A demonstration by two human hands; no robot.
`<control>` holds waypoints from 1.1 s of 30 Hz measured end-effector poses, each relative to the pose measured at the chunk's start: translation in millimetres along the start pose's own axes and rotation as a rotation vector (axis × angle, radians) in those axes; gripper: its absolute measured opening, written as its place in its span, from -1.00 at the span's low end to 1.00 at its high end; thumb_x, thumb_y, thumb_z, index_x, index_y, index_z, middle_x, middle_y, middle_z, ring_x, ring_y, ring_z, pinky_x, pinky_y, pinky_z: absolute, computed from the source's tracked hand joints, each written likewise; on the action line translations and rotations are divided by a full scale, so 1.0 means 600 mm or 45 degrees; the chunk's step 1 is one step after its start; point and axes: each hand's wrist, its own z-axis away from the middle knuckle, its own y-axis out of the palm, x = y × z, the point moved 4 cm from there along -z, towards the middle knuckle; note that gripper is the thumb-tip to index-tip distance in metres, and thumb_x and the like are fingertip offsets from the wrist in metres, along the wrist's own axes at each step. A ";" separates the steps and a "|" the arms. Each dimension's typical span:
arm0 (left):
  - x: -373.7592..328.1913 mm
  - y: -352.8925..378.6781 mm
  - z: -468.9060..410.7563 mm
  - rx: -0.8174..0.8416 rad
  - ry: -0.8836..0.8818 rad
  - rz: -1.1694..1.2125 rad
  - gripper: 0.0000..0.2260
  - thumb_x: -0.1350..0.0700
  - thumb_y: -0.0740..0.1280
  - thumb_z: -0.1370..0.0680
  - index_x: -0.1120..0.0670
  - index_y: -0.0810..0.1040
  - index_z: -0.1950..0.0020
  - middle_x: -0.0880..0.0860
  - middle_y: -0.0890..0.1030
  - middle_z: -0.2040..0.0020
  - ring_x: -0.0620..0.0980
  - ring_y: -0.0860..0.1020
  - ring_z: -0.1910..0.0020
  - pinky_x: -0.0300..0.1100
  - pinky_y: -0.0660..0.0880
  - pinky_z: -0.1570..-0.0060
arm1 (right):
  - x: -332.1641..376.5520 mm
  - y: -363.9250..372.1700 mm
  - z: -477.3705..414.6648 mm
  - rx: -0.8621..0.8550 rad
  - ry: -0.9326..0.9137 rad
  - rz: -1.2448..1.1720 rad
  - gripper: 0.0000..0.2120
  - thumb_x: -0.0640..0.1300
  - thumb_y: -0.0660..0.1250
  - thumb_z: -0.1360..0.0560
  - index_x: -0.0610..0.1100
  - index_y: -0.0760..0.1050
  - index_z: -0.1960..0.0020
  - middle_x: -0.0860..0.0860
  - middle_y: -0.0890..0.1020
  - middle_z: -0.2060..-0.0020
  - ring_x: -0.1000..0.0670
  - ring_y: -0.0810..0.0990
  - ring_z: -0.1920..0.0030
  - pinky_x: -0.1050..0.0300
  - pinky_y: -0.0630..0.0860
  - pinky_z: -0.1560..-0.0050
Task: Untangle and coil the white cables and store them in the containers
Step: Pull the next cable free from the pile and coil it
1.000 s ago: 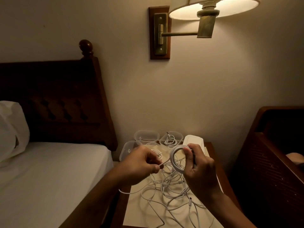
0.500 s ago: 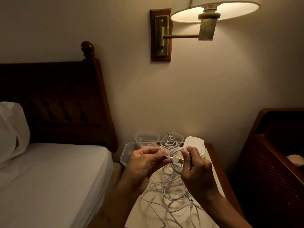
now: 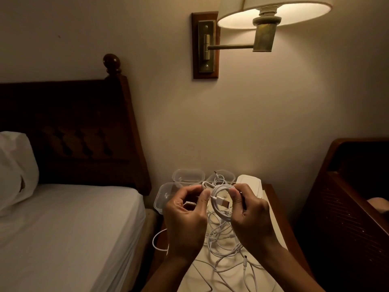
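Clear containers (image 3: 188, 173) line the nightstand's (image 3: 281, 220) 12 o'clock edge. The back-right container (image 3: 231, 178) holds a coiled cable; I cannot tell about the rest. The bed (image 3: 73, 228) borders at 9. Above the loose tangle (image 3: 223, 245) the coil (image 3: 217, 214) stands upright — right hand (image 3: 250, 216) gripping its 3 o'clock side, left hand (image 3: 185, 213) pinching at 10 — its plug (image 3: 224, 202) pointing to 4.

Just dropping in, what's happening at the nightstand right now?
A person holds a coiled cable above the nightstand. The right hand grips one side of the loop and the left hand pinches the other, with the USB plug lying across the middle. A tangle of loose cables lies on the nightstand below. At the back, one clear container already holds a cable.
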 end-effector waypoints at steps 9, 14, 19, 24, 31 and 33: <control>0.006 0.010 0.001 0.146 0.362 -0.344 -0.88 0.17 0.56 -0.49 0.02 0.65 0.11 -0.14 0.62 0.19 -0.08 0.61 0.24 -0.33 0.52 0.33 | -0.001 0.015 0.012 0.007 -0.050 0.091 -0.90 -0.17 0.23 -0.65 -0.13 0.52 -0.04 0.09 0.57 0.29 0.18 0.54 0.37 0.32 0.48 0.43; 0.027 0.016 0.005 0.155 0.196 -0.169 -0.80 0.08 0.51 -0.49 -0.08 0.49 0.16 -0.10 0.59 0.06 -0.04 0.63 -0.01 -0.17 0.60 0.01 | -0.002 0.016 0.019 -0.010 0.165 -0.156 -0.86 -0.25 0.26 -0.63 -0.05 0.54 0.00 0.17 0.60 0.25 0.10 0.62 0.22 0.20 0.56 0.34; 0.036 0.034 0.012 0.433 -0.097 0.141 -0.83 0.11 0.35 -0.65 0.02 0.35 -0.01 -0.01 0.53 0.23 -0.09 0.55 0.23 -0.15 0.55 0.14 | -0.005 0.017 0.021 -0.016 0.331 -0.291 -0.82 -0.23 0.25 -0.64 -0.02 0.57 0.02 0.16 0.63 0.22 0.05 0.64 0.20 0.21 0.59 0.29; 0.033 0.039 0.019 0.585 -0.260 0.239 -0.74 -0.12 0.17 -0.66 0.05 0.34 -0.18 0.06 0.54 0.06 -0.07 0.53 0.10 -0.14 0.57 0.00 | -0.012 0.011 0.015 -0.043 0.406 -0.343 -0.83 -0.18 0.24 -0.66 -0.06 0.58 0.03 0.08 0.59 0.35 0.05 0.54 0.36 0.25 0.45 0.40; 0.044 0.027 0.001 0.677 -0.545 0.636 -0.68 0.20 0.38 -0.58 0.23 0.43 -0.30 0.25 0.61 -0.07 0.11 0.54 0.07 -0.08 0.51 0.05 | -0.014 0.004 0.006 -0.066 0.423 -0.358 -0.83 -0.14 0.23 -0.65 -0.07 0.59 0.03 0.18 0.57 0.38 0.12 0.54 0.35 0.35 0.42 0.39; 0.044 0.026 -0.005 0.630 -0.477 0.506 -0.71 0.25 0.38 -0.59 0.20 0.50 -0.31 0.25 0.65 -0.09 0.07 0.60 0.10 -0.14 0.55 0.14 | -0.006 0.004 0.007 -0.048 0.381 -0.344 -0.84 -0.14 0.24 -0.65 -0.07 0.59 0.01 0.16 0.60 0.34 0.12 0.58 0.29 0.34 0.46 0.36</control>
